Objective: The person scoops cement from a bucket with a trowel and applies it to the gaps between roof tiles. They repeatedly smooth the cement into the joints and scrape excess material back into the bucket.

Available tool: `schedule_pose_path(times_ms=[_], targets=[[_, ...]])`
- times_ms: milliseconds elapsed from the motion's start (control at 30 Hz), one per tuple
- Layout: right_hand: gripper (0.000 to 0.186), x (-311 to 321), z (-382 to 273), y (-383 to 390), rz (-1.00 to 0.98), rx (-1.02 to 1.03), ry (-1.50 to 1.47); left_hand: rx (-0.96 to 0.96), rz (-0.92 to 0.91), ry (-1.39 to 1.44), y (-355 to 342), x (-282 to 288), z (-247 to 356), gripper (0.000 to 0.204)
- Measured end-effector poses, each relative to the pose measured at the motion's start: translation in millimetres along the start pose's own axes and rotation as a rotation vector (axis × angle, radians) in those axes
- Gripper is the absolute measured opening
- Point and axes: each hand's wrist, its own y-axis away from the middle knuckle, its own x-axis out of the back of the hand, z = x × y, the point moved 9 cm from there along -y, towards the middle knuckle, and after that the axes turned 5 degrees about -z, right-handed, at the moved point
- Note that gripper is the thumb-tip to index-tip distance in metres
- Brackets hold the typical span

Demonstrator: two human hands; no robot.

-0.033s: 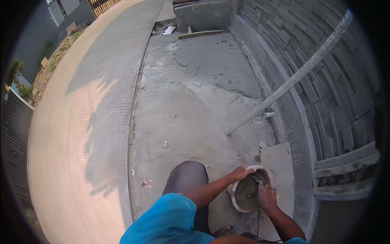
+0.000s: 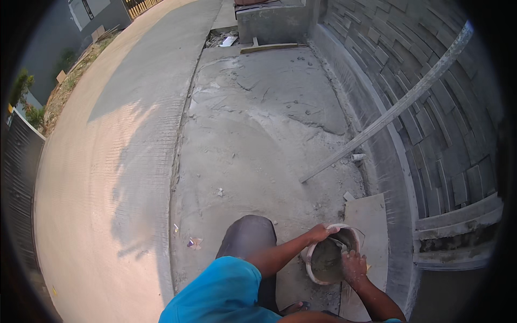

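Left grip clasps a round, pale, smeared bucket of grey mix; right grip holds a tool.

mortar in bucket, wall right

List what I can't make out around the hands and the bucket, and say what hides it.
All in the head view:
- Tool in the right hand: the hand covers most of it, so its exact kind is unclear.
- Floor of the bucket: hidden under the grey mix.
- Foot: partly covered by clothing.
- Small scrap on the ground: too small to identify.
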Motion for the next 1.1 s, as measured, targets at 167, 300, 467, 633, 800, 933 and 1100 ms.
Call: schedule_pose_path(times_ms=[167, 300, 467, 633, 800, 933, 1100], targets=[[0.048, 84.2, -9.5, 47.0, -0.300, 0.011, -0.009, 0.041, 0.033, -0.018, -11.0, 9.8, -6.4, 0.053], [0.029, 81.5, 24.9, 6.9, -0.037, -0.220, 0.049, 0.056, 0.005, -0.069, -22.3, -5.1, -14.9, 0.048], [0.027, 22.4, -28.1, -24.3, -0.066, -0.127, 0.060, -0.146, -0.041, -0.130, -21.7, -6.8, -7.3, 0.040], [0.026, 60.3, -58.4, 33.2, -0.129, -0.014, -0.001, -0.074, -0.004, -0.119, -22.4, 5.9, -13.6, 0.038], [0.026, 85.0, 20.5, 30.6, -0.050, -0.269, 0.004, -0.113, 0.032, -0.215, 4.3, -21.0, 15.7, 0.041], [0.024, 29.8, 13.3, 14.3, -0.414, -0.310, -0.149, -0.159, 0.158, -0.213, 15.7, 1.6, 22.2, 0.027], [0.029, -51.8, -0.9, 51.7, -0.553, -0.461, -0.820, -0.198, 0.116, -0.209, 24.8, -8.2, 28.4, 0.031]])
